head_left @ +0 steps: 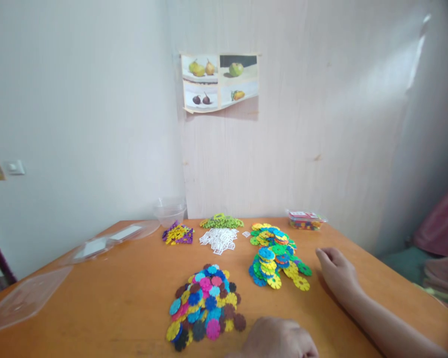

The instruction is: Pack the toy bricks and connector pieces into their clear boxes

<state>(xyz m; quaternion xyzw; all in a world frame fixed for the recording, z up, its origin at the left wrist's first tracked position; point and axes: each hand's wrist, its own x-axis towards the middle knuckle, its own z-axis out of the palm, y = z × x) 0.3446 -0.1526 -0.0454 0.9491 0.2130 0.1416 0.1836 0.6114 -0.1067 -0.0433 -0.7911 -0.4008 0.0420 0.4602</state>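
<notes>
Resting palm-down on the orange bench (pixel 97 303): right hand (pixel 336 271), fingers curled loosely, grasping nothing, lying just beside the right edge of a pile of green, yellow and blue discs (pixel 276 258). Sitting low at the bottom edge of the view: left hand (pixel 278 340), knuckles up, only partly showing; clenched or released cannot be told, nothing visibly grasped. Lying just left of that hand, near the front of the bench: a mixed pile of toothed plastic discs (pixel 207 303) in blue, pink, yellow and dark brown, overlapping one another in a loose heap.

Spreading out behind, toward the wall: a small heap of white pieces (pixel 218 240) in the middle, a row of light green pieces (pixel 221 222) just behind it, and a purple and yellow cluster (pixel 177 233) to the left. Standing in the corner by the wall: a clear plastic bowl (pixel 169 210). Sitting at the far right of the bench: a small clear box (pixel 306 220) filled with coloured pieces. Lying along the left side of the bench: a clear flat lid (pixel 24 298) at the near corner and another clear tray (pixel 108 239) farther back.

Hanging on the wall above: a picture of fruit (pixel 220 82), its lower edge curling away. Showing on the left wall: a light switch (pixel 15 167).
</notes>
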